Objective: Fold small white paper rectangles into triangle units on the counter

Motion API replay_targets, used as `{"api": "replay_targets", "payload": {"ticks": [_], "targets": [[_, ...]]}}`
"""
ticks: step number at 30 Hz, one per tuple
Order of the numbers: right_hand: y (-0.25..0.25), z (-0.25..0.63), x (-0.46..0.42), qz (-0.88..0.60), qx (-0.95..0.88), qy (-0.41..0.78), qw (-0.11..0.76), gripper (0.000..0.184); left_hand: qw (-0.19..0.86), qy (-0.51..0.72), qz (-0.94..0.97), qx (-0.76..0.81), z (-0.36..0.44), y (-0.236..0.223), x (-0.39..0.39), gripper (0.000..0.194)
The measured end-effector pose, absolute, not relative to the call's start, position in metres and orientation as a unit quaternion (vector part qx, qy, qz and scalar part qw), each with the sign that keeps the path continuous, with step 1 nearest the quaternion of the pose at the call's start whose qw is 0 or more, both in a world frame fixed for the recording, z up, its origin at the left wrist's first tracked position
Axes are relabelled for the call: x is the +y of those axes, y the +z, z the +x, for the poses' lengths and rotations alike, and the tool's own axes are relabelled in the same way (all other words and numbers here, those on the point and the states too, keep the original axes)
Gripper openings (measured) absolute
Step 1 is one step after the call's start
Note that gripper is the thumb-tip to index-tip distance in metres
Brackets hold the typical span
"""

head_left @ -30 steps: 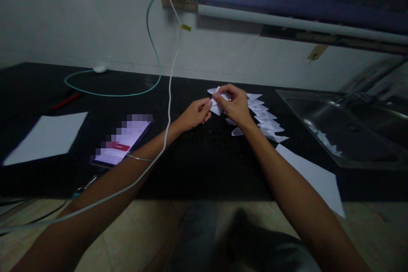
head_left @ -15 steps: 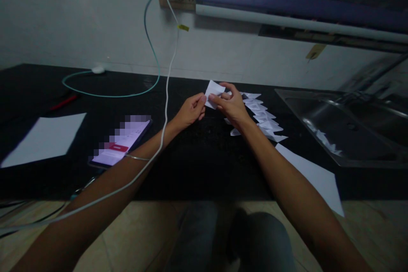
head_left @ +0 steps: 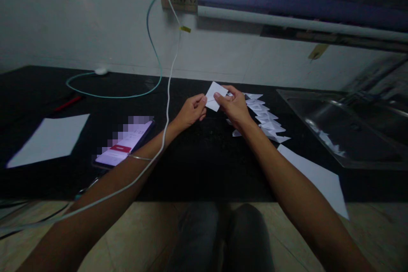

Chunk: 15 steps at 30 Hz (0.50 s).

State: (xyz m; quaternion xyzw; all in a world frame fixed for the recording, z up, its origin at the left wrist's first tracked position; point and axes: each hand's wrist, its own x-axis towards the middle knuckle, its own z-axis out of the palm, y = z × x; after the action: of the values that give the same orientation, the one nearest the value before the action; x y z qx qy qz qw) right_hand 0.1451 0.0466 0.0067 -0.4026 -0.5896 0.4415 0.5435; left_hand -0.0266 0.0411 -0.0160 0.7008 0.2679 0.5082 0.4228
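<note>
A small folded square of white paper is held above the black counter, its corners pointing up and down. My left hand is closed, pinching the paper's left corner between thumb and fingers. On the paper's right side, my right hand grips it with the thumb on the front face and the fingers behind. Just right of that hand lies a row of several pointed folded paper pieces, partly hidden by the hand and forearm.
A white paper sheet overhangs the counter's front edge at right; another sheet lies at left beside a lit phone. A white cable crosses my left forearm. A metal sink is set in at right.
The folded paper has turned slightly, so its front now shows as a fuller diamond, and my right thumb has shifted up on it. The whole view has drifted a little.
</note>
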Motion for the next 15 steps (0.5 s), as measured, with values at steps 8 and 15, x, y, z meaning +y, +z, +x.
{"api": "replay_targets", "payload": {"ticks": [8, 15], "targets": [[0.005, 0.144, 0.045, -0.405, -0.604, 0.418, 0.545, 0.048, 0.439, 0.496, 0.702, 0.263, -0.027, -0.014, 0.037, 0.050], [0.000, 0.149, 0.053, -0.389, -0.624, 0.409, 0.540, 0.046, 0.456, 0.460, 0.712, 0.270, -0.033, -0.013, 0.038, 0.053]]}}
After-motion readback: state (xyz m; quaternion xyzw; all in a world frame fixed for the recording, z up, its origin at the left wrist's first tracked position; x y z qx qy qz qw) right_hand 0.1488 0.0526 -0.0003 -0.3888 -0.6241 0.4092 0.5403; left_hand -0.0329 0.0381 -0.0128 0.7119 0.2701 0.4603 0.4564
